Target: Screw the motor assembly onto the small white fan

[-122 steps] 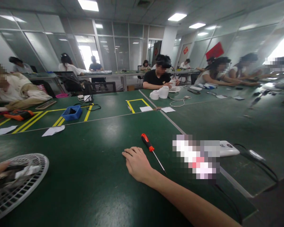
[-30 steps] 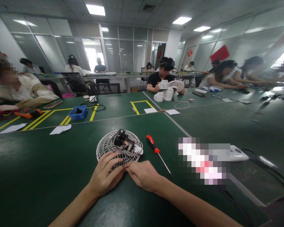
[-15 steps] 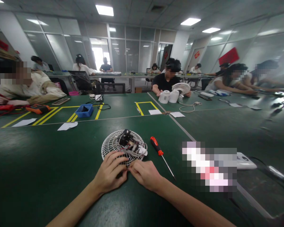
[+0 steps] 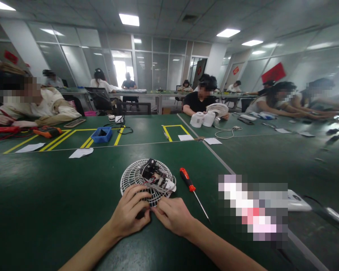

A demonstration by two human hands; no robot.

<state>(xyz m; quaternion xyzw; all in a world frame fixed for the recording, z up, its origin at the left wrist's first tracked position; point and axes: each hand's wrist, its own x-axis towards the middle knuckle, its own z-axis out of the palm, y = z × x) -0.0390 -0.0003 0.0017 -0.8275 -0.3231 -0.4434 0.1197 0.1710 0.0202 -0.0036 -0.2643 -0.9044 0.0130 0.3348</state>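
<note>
A round white fan grille (image 4: 129,177) lies on the green table in front of me. On top of it sit a black motor part (image 4: 151,169), loose wires and a white piece. My left hand (image 4: 132,210) curls its fingers over the near left rim, with the thumb bent in below. At the near edge my right hand (image 4: 172,214) is closed, its thumb and forefinger pinched at the rim, close to the left fingertips. What lies right between the fingertips is too small to make out. To the right rests a red and black screwdriver (image 4: 190,183), apart from both hands.
A blue bin (image 4: 101,134) stands beyond the grille, left of centre. Paper slips (image 4: 81,153) and yellow tape outlines mark the table. Across it, a person in black (image 4: 196,101) handles another fan grille (image 4: 218,109) by white housings (image 4: 197,119). A blurred patch covers something at right.
The view has tilted slightly, so everything sits a little lower. Both hands stay at the grille's near rim, with only slight finger movement.
</note>
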